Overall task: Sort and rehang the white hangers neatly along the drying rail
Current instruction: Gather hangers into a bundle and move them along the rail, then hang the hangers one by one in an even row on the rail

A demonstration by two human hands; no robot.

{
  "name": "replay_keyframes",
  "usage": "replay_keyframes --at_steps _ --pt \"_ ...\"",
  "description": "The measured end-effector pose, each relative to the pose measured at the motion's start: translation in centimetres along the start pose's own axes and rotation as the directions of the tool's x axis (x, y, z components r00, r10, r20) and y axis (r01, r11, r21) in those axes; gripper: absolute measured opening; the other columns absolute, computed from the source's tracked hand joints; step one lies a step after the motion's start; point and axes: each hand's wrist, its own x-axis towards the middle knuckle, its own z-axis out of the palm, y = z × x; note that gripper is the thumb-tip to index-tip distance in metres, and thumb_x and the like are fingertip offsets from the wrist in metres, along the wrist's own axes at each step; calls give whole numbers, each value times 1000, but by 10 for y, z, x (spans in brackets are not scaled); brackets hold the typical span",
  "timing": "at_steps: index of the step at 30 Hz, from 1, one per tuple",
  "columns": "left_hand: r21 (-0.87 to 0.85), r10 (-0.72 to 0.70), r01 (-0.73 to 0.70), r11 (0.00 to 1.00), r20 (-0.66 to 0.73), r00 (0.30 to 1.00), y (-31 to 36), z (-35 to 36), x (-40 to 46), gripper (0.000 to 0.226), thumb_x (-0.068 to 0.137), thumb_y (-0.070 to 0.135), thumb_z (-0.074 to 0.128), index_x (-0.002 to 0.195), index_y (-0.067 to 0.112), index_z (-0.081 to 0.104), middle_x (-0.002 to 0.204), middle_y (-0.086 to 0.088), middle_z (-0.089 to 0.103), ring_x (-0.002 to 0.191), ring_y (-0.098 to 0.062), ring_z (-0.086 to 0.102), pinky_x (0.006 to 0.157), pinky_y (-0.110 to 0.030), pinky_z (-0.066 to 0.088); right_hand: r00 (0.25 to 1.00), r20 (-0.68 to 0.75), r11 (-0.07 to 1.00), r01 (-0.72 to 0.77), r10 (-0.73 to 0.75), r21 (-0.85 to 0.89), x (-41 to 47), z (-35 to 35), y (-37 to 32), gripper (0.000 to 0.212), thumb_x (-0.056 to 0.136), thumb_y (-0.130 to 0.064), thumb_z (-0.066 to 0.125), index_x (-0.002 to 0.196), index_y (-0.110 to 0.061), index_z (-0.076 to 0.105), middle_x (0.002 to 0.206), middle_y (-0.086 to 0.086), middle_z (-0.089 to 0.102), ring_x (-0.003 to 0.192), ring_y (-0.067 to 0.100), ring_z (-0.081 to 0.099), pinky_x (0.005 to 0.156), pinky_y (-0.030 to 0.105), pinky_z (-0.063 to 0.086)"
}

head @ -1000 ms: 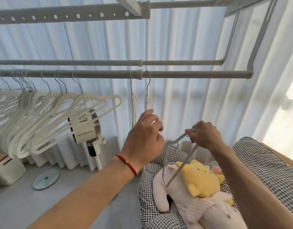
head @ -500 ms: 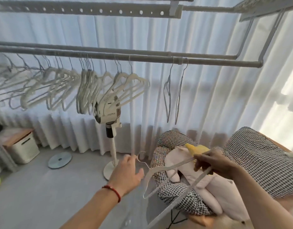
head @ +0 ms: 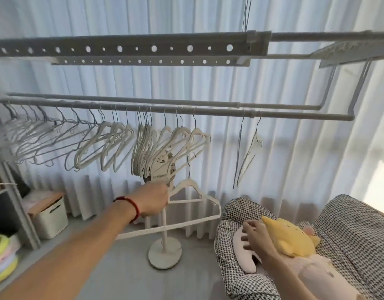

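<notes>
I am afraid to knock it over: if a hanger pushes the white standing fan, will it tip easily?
Probably yes. The fan carries its head high on a thin pole over a small round base, so it looks top-heavy. The left hand holds a hanger right beside it; a bump seems possible.

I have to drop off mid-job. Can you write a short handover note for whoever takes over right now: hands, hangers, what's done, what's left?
Left hand grips one white hanger by its shoulder, held below the rail, hook up, not yet hung.
Right hand, fingers spread, rests on the plush toys on the checked chair; holds nothing.
Drying rail: most hangers crowd the left and middle part in uneven bunches; two hangers hang apart near the right.
Left: hang the held hanger, then even out the bunches.
</notes>
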Motion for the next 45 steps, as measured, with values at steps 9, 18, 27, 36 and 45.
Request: replay_keyframes --at_steps 9,18,27,36,45 --pt "-327 -52 24 945 -78 996 94 -68 115 40 85 -12 33 117 2 51 87 -19 54 56 -27 50 58 -37 47 937 347 955 142 -45 -260 -1 29 -9 13 96 -17 61 107 -14 68 92 7 74 67 5 73 63 29 62" --pt "-611 -114 76 788 -23 993 128 -60 206 30 84 -19 29 80 8 42 80 -11 36 62 -18 22 54 -34 24 827 513 864 418 -232 -282 43 1 -70 14 90 -28 62 100 -26 72 85 -4 78 80 9 74 79 25 60" --pt "-674 -51 47 737 15 999 90 -27 196 15 94 6 43 97 4 58 81 -14 55 58 -21 59 69 -39 59 674 594 717 661 -440 -220 56 52 -110 25 96 -38 56 120 -34 62 113 -22 62 101 -4 61 83 15 52" --pt "-553 28 -260 792 -392 920 -45 -46 114 29 91 14 61 114 29 69 104 12 68 99 0 64 89 -27 56 679 668 758 598 -304 -262 46 176 -108 30 92 -47 57 118 -36 65 112 -22 67 98 -7 63 93 18 50" --pt "-498 -285 -82 863 -615 735 -317 -75 10 28 88 8 61 107 27 67 104 15 67 95 3 61 81 -15 51 608 653 775 630 -451 -50 -56 427 -188 18 94 -23 63 109 -30 71 98 -16 74 92 0 67 80 16 53"
